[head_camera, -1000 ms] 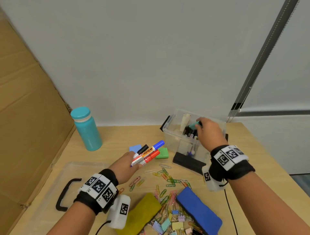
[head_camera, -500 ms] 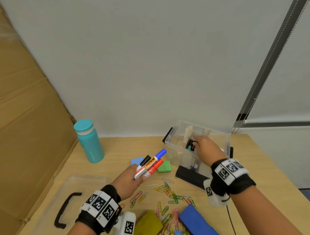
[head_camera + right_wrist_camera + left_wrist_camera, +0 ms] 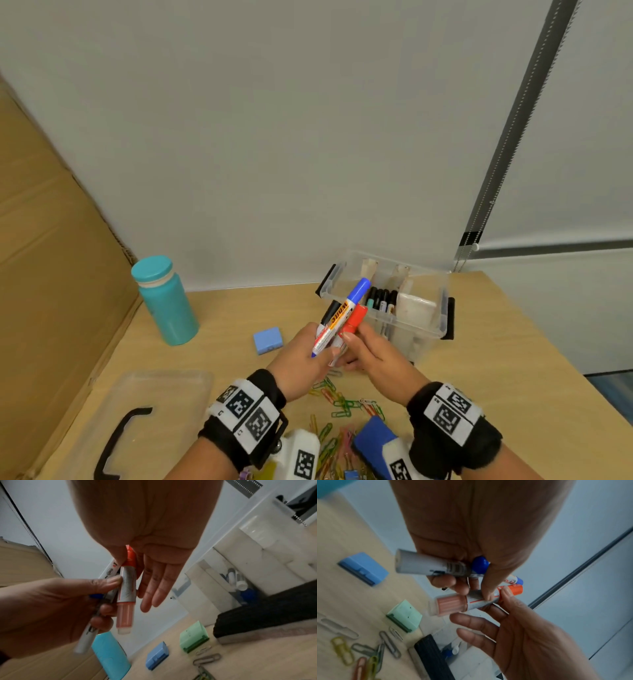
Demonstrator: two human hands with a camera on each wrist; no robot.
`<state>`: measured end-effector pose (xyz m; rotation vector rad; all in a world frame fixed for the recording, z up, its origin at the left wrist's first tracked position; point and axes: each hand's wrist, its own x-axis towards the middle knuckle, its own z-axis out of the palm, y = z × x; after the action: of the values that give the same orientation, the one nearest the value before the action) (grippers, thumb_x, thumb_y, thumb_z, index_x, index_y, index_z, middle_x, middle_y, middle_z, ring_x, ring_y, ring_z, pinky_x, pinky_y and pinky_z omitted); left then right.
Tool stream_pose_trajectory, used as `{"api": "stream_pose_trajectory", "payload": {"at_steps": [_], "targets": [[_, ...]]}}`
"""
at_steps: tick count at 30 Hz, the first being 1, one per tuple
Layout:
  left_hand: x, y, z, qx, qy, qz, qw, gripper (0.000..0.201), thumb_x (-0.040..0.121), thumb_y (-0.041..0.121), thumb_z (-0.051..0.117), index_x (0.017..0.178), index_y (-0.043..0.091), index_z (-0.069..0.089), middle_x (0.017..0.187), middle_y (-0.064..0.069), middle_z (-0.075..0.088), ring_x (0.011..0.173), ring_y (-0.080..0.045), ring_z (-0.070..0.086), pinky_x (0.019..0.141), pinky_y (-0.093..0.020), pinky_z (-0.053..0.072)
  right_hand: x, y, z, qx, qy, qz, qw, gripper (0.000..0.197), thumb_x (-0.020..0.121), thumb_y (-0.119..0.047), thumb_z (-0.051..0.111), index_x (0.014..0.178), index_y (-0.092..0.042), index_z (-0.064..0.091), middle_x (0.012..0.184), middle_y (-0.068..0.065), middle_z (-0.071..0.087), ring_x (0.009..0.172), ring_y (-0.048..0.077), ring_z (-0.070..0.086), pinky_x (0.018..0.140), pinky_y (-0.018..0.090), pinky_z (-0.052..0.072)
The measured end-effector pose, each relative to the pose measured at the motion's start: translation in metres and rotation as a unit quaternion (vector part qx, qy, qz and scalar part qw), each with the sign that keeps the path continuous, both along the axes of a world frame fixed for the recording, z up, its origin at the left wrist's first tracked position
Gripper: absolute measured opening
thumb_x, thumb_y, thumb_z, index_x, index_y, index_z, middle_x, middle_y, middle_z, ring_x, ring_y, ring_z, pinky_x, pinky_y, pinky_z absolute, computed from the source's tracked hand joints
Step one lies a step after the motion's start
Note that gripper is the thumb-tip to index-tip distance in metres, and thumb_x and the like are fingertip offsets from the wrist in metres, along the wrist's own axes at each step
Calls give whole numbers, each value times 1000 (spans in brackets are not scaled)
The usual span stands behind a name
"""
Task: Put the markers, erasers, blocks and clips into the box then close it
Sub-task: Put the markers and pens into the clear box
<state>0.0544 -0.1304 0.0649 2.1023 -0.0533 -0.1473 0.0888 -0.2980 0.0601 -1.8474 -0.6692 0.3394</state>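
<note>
I am holding three markers bunched in my left hand point(image 3: 301, 356), fingers curled round their lower barrels, and my right hand point(image 3: 371, 356) is meeting it from the right, thumb pressing near the cap of the red marker point(image 3: 354, 320) while the other fingers are lying nearly straight behind the barrel (whether they are already closing on it, I cannot tell). The blue marker point(image 3: 346, 308) and the black marker point(image 3: 329, 313) are sitting in the same bunch, to the left of the red one. All three are pointing the same way: butts down in my left palm, caps up and slanting away toward the far right, which is where the box point(image 3: 440, 330) is standing, open, just beyond the caps. So the long axis is already aiming at the opening, and the right hand is the nearer one to it; I am judging the red marker should go across to that hand and travel cap-first along its own line, then tip upright beside the markers already standing inside. The risk, as I am reading it, is dragging the blue one out with the red, since they are touching along their length. The lid point(image 3: 154, 404) is lying off at the near left, and paper clips point(image 3: 339, 401) are still scattered below my wrists.
</note>
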Motion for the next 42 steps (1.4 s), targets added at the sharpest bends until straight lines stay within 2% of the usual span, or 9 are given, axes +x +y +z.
{"api": "stream_pose_trajectory", "payload": {"at_steps": [4,8,12,17,22,25,31,36,42], "targets": [[-3,-1,2,-8,-46,14,999,6,96,28,49,97,29,43,80,6,48,65,-3,43,58,-10,38,8,-10,16,51,-11,-45,998,24,100,-30,34,121,-30,48,113,-11,63,102,-1,63,87,22,53],[-11,10,-8,5,-57,48,997,17,96,28,49,85,32,37,73,6,40,58,-4,36,52,-10,36,43,-22,31,70,-100,-225,967,21,100,-35,34,108,-24,50,99,-5,67,92,6,66,82,27,53],[-18,19,-17,7,-36,56,998,17,97,27,49,86,32,37,73,10,40,58,-2,39,54,-9,36,99,-17,35,-116,-106,-335,929,30,101,-35,36,110,-10,49,87,5,63,78,22,65,69,34,54],[-22,26,-19,8,-32,70,997,11,97,27,49,91,26,39,72,9,39,56,-3,38,52,-11,36,154,-1,22,-311,-7,-300,902,31,93,-24,50,110,-1,62,109,20,66,101,36,63,86,43,53],[-25,30,-23,18,-36,74,996,14,97,28,48,104,19,40,78,6,43,58,-5,38,53,-13,36,141,-6,32,-301,-3,-288,909,25,92,-17,52,108,0,62,97,15,65,95,33,65,80,37,53],[-23,25,-25,12,-33,75,997,12,96,30,49,99,21,41,74,6,40,57,-6,37,55,-16,36,94,-16,35,-172,-9,-240,955,21,97,-25,48,114,-15,57,102,5,64,86,19,65,77,32,56],[-2,-12,-25,82,-30,22,996,21,97,34,46,108,18,39,74,6,47,57,-8,41,53,-19,34,29,-14,33,14,216,-27,976,40,94,-35,54,128,-24,39,117,4,63,82,20,72,65,27,58],[10,-36,-16,44,-56,21,997,25,92,41,51,105,23,38,77,6,46,59,-4,41,51,-16,33,46,-15,43,36,121,-89,988,26,97,-17,51,118,-4,43,88,11,66,63,17,66,59,29,58],[5,-12,-21,10,-57,74,996,18,100,19,32,115,22,43,92,2,44,75,-4,44,70,-16,38,126,-29,47,-78,-19,-350,933,21,96,-24,52,109,-11,44,96,13,63,85,30,68,78,43,57]]}}
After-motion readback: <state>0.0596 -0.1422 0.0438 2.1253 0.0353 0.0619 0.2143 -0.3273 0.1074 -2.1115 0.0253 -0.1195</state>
